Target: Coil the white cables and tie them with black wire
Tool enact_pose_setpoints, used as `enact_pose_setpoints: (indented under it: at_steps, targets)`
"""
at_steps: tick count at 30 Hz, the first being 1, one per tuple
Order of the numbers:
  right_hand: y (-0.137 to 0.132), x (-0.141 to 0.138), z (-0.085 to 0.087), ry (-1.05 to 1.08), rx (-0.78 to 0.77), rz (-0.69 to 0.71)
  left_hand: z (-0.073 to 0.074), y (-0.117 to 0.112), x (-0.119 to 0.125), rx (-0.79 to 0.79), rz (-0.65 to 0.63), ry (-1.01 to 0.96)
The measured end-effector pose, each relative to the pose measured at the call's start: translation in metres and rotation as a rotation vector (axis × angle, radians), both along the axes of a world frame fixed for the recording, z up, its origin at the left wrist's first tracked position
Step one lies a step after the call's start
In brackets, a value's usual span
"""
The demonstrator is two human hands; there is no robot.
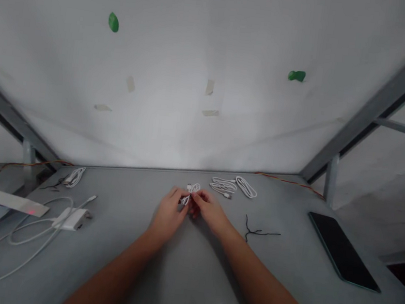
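Both bare hands meet at the middle of the view, just short of the 12 o'clock line. The left hand [168, 215] and right hand [210, 212] have their fingers drawn nearly closed on a thin white coiled cable [191, 193], held just above the grey metal surface [140, 189]. Its small loops stand up above the fingertips; the fingers hide exactly how each hand grips it.

At about 1 o'clock, two bundled white cables [223, 186] lie close together, near a thin black twisted wire [257, 232] at about 2 o'clock. A flat black rectangular tablet [343, 251] lies at about 3 o'clock. Around 9 o'clock, a white rectangular charger [70, 218] sits among long loose loops of white cable [19, 253], and a small white cable coil [75, 177] lies at about 10 o'clock.

The main risks lie in the thin cable. A slackened pinch could let the loops spring open or slip free, while uneven pulling between the hands could snarl them. If dropped, the cable could tangle with the nearby bundles. A wide sweep of the right forearm could catch the black wire, and loose loops by the charger could snag a passing hand.
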State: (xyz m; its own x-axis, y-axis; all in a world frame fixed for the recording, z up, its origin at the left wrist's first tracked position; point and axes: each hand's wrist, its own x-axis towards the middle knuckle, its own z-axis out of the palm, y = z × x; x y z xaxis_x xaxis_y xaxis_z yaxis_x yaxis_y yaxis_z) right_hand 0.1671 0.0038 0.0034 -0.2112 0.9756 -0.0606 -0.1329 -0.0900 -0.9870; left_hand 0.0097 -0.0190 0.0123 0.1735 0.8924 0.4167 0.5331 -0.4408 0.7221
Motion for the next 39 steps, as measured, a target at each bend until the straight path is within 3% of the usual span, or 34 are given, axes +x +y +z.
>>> enact_pose_setpoints:
  at_steps: [6, 13, 17, 22, 25, 29, 33, 39]
  targets:
    - [0.0, 0.007, 0.005, -0.033, 0.056, -0.006, 0.001, 0.002, -0.003, 0.106, -0.095, 0.021]
    - [-0.006, 0.011, 0.013, -0.53, 0.43, -0.054, 0.004, -0.001, -0.004, -0.006, -0.016, -0.198]
    - [-0.013, 0.011, 0.02, -0.539, 0.46, -0.013, 0.009, -0.007, -0.001, -0.063, -0.083, -0.344]
    - [-0.015, 0.013, 0.028, -0.475, 0.441, -0.016, 0.022, -0.012, -0.007, -0.093, -0.243, -0.206]
    - [-0.014, 0.015, 0.032, -0.446, 0.445, -0.023, 0.022, -0.01, -0.013, -0.174, -0.282, -0.171]
    - [-0.016, 0.016, 0.036, -0.438, 0.46, 0.01, 0.013, -0.003, -0.01, -0.246, -0.26, -0.238]
    - [-0.018, 0.015, 0.036, -0.528, 0.57, 0.005, 0.005, 0.002, 0.0, -0.388, -0.285, -0.495]
    - [-0.016, 0.015, 0.026, -0.804, 0.791, -0.031, 0.011, 0.0, -0.002, -0.821, -0.238, -0.916]
